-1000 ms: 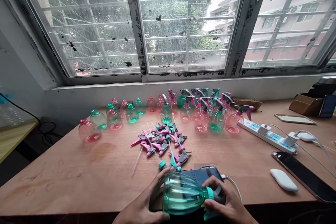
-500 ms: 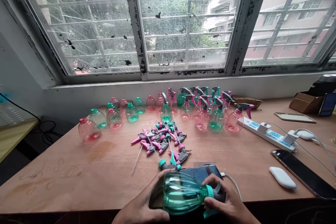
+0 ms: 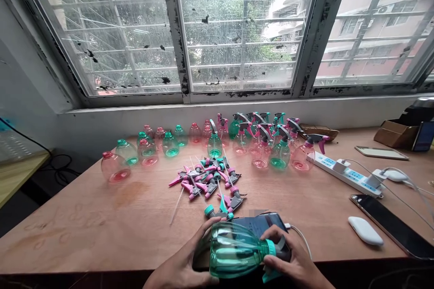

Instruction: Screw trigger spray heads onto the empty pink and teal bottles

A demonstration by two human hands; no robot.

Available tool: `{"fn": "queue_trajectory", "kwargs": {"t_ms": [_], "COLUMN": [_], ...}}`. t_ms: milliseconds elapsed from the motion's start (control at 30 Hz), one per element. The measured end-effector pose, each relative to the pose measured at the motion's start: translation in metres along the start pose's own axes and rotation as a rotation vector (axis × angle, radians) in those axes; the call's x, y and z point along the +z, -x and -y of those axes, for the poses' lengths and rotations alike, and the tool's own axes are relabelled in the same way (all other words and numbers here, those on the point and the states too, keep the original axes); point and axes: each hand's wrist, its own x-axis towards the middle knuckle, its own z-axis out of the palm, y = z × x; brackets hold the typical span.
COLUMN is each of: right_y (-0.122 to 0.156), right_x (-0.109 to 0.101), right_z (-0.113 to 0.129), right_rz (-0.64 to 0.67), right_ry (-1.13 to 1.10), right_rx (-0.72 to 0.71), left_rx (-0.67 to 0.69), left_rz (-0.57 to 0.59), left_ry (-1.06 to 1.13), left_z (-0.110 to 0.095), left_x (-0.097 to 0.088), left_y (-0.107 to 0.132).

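Several bottles (image 3: 280, 159) wearing heads, others (image 3: 115, 169) standing headless; loose heads (image 3: 233, 201) lying piled. Left hand (image 3: 185, 255), fingers spread, cupping green bottle (image 3: 233, 249) sideways at table edge (image 3: 84, 265); right hand (image 3: 297, 253) pinching spray head (image 3: 271, 247) on neck.

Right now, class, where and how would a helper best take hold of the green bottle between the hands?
Probably around the ridged middle of the green bottle, coming from above: it is held sideways, with the left hand at its base and the right hand at its spray head, so the bulging body between them is most exposed.
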Motion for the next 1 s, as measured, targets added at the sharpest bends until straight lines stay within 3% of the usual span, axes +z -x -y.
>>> {"fn": "queue_trajectory", "kwargs": {"t_ms": [200, 433, 667, 867, 1000], "right_y": [0.0, -0.001, -0.002, -0.001, -0.001], "right_x": [0.002, 0.003, 0.003, 0.004, 0.002], "right_z": [0.001, 0.005, 0.004, 0.002, -0.001], "right_rz": [-0.009, 0.023, 0.008, -0.004, 0.007], "right_ry": [0.015, -0.012, -0.004, -0.018, -0.008], "right_rx": [-0.015, -0.007, -0.023, 0.006, 0.012], "left_rx": [0.01, -0.015, 0.029, 0.004, 0.05], "left_rz": [-0.052, -0.019, -0.038, -0.009, -0.015], "left_ry": [0.006, -0.065, -0.032, 0.011, 0.0], "left_z": [0.01, -0.004, 0.009, -0.005, 0.0], "left_x": [-0.002, -0.001, -0.004, 0.001, 0.003], "left_y": [0.003, 0.002, 0.003, -0.003, -0.002]}}
